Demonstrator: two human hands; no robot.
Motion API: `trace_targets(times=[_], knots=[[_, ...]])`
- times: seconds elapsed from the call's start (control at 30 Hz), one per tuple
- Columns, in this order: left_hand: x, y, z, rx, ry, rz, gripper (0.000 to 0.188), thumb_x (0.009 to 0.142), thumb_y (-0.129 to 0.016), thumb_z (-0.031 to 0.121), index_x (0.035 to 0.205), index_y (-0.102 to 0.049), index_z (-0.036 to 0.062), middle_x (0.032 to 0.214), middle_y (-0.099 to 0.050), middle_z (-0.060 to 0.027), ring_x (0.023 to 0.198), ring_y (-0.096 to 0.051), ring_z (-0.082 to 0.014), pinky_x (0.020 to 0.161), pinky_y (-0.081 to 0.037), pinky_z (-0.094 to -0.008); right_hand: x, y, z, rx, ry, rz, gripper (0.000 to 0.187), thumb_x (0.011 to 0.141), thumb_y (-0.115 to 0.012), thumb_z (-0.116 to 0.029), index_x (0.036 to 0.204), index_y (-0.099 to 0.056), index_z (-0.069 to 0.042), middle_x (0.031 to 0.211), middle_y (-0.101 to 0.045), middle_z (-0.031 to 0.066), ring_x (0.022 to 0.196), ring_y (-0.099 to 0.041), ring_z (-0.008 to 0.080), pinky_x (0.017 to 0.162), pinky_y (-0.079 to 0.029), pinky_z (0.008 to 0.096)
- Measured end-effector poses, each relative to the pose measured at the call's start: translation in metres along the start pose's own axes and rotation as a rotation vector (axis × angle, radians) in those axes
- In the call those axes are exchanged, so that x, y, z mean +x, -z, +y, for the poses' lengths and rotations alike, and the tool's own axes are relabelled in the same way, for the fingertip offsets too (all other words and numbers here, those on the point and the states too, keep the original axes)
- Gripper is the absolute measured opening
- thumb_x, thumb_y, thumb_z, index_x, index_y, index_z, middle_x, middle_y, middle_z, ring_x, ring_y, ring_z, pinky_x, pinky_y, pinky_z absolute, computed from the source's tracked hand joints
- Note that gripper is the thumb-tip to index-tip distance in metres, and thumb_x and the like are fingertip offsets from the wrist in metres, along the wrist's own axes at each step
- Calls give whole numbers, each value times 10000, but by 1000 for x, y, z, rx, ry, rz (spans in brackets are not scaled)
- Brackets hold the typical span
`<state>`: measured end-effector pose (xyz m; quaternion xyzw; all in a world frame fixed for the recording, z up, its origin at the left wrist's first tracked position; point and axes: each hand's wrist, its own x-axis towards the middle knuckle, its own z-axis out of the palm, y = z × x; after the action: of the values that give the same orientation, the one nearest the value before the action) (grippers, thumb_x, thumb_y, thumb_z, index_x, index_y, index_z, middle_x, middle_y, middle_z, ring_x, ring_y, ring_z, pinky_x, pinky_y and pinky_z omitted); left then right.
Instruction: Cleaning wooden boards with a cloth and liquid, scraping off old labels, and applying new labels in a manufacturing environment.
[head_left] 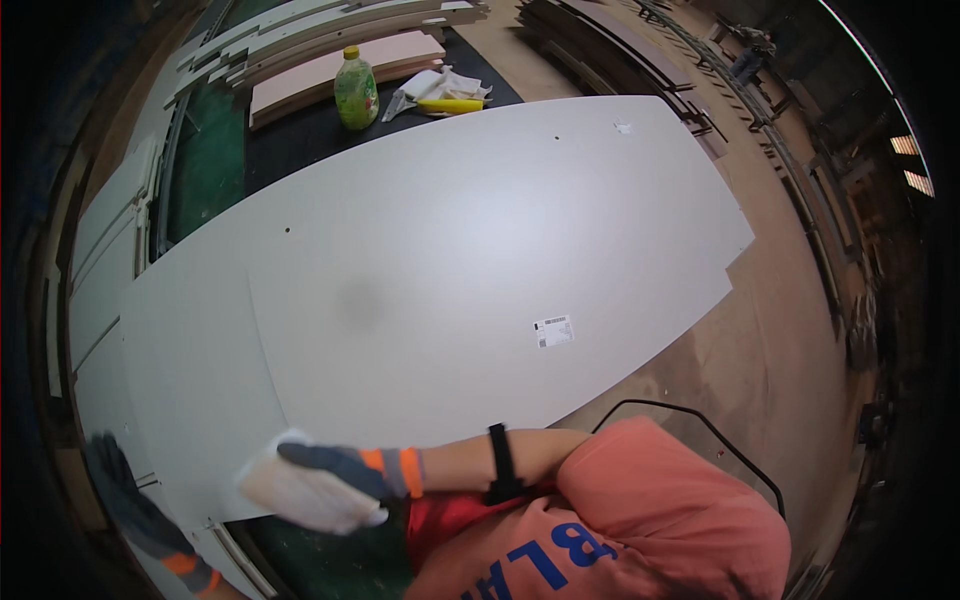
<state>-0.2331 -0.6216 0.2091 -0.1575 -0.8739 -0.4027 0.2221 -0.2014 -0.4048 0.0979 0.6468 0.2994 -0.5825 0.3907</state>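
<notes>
A large white panel (pixel 430 250) with small dark holes and a printed label (pixel 554 331) lies flat before me. My right hand (pixel 345 468), in a dark glove with an orange and grey cuff, is closed on a white cloth (pixel 300 495) at the panel's near left edge. The cloth is bunched and slightly blurred. At the far left, my left hand (pixel 135 505), gloved alike, has its fingers stretched out beside other white panels (pixel 105 270). Whether it touches them I cannot tell.
Beyond the panel stand a green bottle with a yellow cap (pixel 356 90), a crumpled white rag (pixel 440 86) and a yellow-handled tool (pixel 450 105). Stacked boards (pixel 330 65) lie behind them. Brown boards (pixel 600 45) are stacked at the back right. Another person (pixel 752 55) stands far off.
</notes>
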Motion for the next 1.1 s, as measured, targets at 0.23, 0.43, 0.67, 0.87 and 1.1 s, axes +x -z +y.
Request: trace_targets(times=[0.23, 0.43, 0.67, 0.87, 1.1], knots=[[-72, -39, -40, -254, 346, 283, 504, 978, -480, 441, 1377, -509, 135, 1290, -574, -189, 1267, -486, -370, 1059, -408, -486, 24, 92, -35, -1030, 2190, -156, 628, 906, -540, -433, 1376, -424, -33, 1437, -398, 219, 1349, -375, 380, 1164, -245, 434], [-29, -132, 2, -363, 263, 39, 646, 987, -373, 374, 1465, -290, -52, 1481, -375, -199, 1363, -396, -343, 1148, -307, -440, 43, 93, -33, -1095, 1929, -255, 686, 882, -544, -417, 1393, -393, 15, 1453, -363, 271, 1379, -323, 425, 1181, -188, 474], [-21, -197, 20, -294, -3, -126, 769, 959, -430, 500, 1462, -285, -65, 1468, -385, -219, 1356, -402, -354, 1143, -299, -440, 18, 350, -260, -905, 2171, 1256, 515, 729, -639, -117, 1236, -560, -79, 1272, -556, 187, 1193, -489, 393, 972, -399, 471], [-2, -317, 32, -455, 487, -27, 525, 1032, -366, 276, 1453, -333, -37, 1469, -403, -178, 1348, -416, -297, 1143, -303, -407, 19, 644, -331, -144, 1757, 1065, 427, 938, -513, -360, 1249, -581, -75, 1371, -508, 147, 1265, -468, 300, 1085, -310, 374], [72, -475, 66, 531, 261, -322, 435, 1010, -421, 427, 1360, -515, 186, 1407, -492, -43, 1334, -425, -217, 1166, -125, -497, 6, 468, -259, -1399, 1954, 416, 710, 885, -555, -516, 1432, -412, -86, 1496, -367, 190, 1460, -209, 330, 1203, -94, 467]])
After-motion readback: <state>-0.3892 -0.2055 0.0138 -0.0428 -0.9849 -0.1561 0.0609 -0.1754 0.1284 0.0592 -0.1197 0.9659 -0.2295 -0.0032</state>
